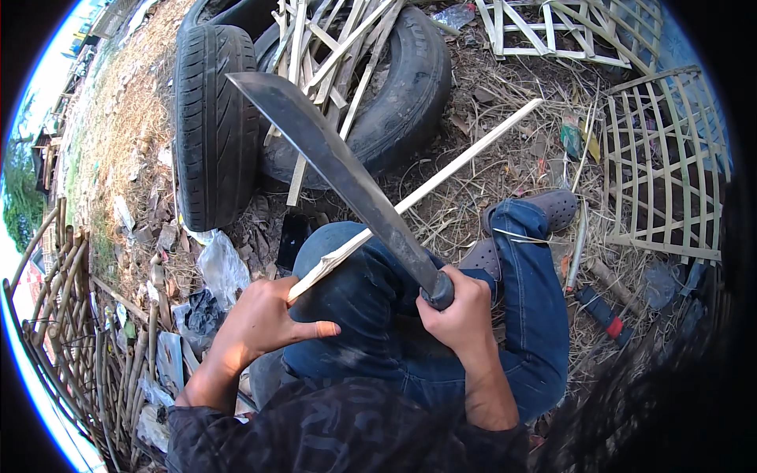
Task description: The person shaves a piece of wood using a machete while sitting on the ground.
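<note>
My right hand (461,315) grips the handle of a long dark machete (339,169), whose blade points up and to the left. My left hand (264,319) holds the near end of a long pale bamboo strip (441,177). The strip runs up to the right and crosses the blade just above my knee. The blade's edge rests against the strip. My legs in blue jeans (371,299) lie under both hands.
Two old tyres (213,118) filled with bamboo strips (331,47) stand ahead. Woven bamboo lattice panels (666,165) lie at the right and top. Bamboo poles (71,315) sit at the left. Dry grass, plastic scraps and a red-and-black tool (603,311) litter the ground.
</note>
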A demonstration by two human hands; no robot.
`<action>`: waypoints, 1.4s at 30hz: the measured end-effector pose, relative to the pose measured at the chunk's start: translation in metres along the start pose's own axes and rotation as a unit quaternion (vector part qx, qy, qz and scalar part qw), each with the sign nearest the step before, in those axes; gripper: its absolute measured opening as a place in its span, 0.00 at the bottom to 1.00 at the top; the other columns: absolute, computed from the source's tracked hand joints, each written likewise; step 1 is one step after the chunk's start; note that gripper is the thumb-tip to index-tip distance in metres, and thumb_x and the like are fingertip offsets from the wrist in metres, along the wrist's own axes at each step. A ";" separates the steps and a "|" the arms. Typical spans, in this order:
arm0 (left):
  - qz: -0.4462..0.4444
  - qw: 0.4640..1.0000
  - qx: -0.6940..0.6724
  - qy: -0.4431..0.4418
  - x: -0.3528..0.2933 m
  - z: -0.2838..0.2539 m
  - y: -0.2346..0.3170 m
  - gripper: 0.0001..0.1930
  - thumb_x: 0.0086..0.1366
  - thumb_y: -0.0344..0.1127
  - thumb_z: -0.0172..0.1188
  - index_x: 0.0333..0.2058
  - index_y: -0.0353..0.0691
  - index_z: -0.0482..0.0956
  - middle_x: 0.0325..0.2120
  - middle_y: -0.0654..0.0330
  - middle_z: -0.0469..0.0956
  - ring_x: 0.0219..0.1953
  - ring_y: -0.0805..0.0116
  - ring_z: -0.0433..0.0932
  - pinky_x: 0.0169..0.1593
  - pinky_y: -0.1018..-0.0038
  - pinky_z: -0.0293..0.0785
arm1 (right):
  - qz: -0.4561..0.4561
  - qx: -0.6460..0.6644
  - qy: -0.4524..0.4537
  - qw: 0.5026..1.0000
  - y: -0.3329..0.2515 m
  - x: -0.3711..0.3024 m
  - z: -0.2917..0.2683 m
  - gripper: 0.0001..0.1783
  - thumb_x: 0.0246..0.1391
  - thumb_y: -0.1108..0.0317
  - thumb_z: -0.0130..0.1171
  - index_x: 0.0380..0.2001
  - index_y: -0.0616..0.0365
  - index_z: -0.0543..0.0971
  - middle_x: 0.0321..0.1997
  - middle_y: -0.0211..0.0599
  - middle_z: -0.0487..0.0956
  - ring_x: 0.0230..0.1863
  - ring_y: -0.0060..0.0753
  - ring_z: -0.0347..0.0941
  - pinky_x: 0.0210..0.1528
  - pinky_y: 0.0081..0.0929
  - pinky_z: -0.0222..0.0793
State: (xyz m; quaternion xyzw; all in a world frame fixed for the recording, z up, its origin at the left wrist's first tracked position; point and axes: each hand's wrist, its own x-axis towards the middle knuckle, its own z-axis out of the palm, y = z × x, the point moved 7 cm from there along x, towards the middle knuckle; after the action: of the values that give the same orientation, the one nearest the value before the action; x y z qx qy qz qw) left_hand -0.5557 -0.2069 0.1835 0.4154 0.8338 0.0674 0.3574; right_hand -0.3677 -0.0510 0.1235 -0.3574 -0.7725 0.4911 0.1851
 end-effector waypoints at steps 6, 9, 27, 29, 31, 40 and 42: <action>-0.029 0.982 -0.104 -0.152 -0.002 0.017 -0.019 0.35 0.47 0.62 0.72 0.16 0.32 0.65 0.11 0.60 0.56 0.16 0.69 0.56 0.22 0.66 0.56 | -0.062 -0.075 -0.050 0.994 -0.026 0.012 0.017 0.15 0.33 0.64 0.68 0.26 0.58 0.76 0.22 0.39 0.79 0.24 0.44 0.78 0.27 0.37 0.71; -0.018 0.962 -0.157 -0.220 -0.001 0.044 -0.027 0.37 0.51 0.61 0.69 0.13 0.35 0.58 0.11 0.65 0.51 0.18 0.74 0.52 0.21 0.66 0.51 | -0.077 -0.079 -0.081 0.991 -0.032 0.014 0.027 0.16 0.32 0.64 0.68 0.26 0.58 0.77 0.23 0.40 0.80 0.24 0.44 0.78 0.28 0.39 0.72; 0.037 0.944 -0.212 -0.251 0.007 0.057 -0.020 0.34 0.61 0.52 0.64 0.13 0.37 0.53 0.13 0.65 0.47 0.18 0.75 0.49 0.21 0.67 0.50 | -0.029 -0.264 -0.083 0.960 0.009 0.028 -0.021 0.13 0.29 0.62 0.66 0.20 0.58 0.76 0.18 0.44 0.78 0.23 0.48 0.77 0.28 0.41 0.72; 0.065 0.945 -0.215 -0.239 0.007 0.057 -0.019 0.33 0.61 0.50 0.65 0.13 0.37 0.54 0.13 0.63 0.47 0.19 0.74 0.49 0.21 0.67 0.51 | -0.006 -0.310 -0.080 0.947 0.016 0.034 -0.033 0.13 0.27 0.64 0.66 0.20 0.57 0.77 0.20 0.45 0.78 0.25 0.51 0.77 0.30 0.42 0.71; 0.048 0.947 -0.216 -0.232 0.002 0.055 -0.026 0.33 0.61 0.51 0.65 0.13 0.37 0.54 0.13 0.64 0.48 0.19 0.75 0.49 0.21 0.67 0.51 | 0.018 -0.356 -0.017 0.934 0.033 0.044 -0.063 0.13 0.29 0.65 0.66 0.21 0.58 0.77 0.22 0.49 0.78 0.28 0.55 0.76 0.33 0.46 0.71; 0.049 0.913 -0.262 -0.308 0.008 0.071 -0.036 0.31 0.63 0.54 0.62 0.14 0.35 0.62 0.13 0.70 0.53 0.19 0.79 0.54 0.22 0.71 0.54 | 0.333 -0.247 0.326 0.849 0.248 -0.079 -0.340 0.12 0.45 0.68 0.59 0.25 0.70 0.76 0.17 0.42 0.76 0.18 0.37 0.73 0.25 0.38 0.67; 0.049 0.896 -0.296 -0.327 0.009 0.069 -0.035 0.29 0.65 0.52 0.59 0.16 0.38 0.58 0.14 0.71 0.50 0.20 0.80 0.51 0.23 0.72 0.52 | 0.353 -0.155 0.339 0.858 0.230 -0.096 -0.310 0.09 0.46 0.70 0.59 0.25 0.66 0.74 0.16 0.37 0.74 0.15 0.30 0.69 0.19 0.31 0.64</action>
State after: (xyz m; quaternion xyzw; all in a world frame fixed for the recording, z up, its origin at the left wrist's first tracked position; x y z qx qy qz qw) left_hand -0.5372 -0.2359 0.1139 0.3293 0.5899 0.1895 0.7125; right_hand -0.0201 0.1335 0.0641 -0.7747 -0.5499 0.2463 0.1921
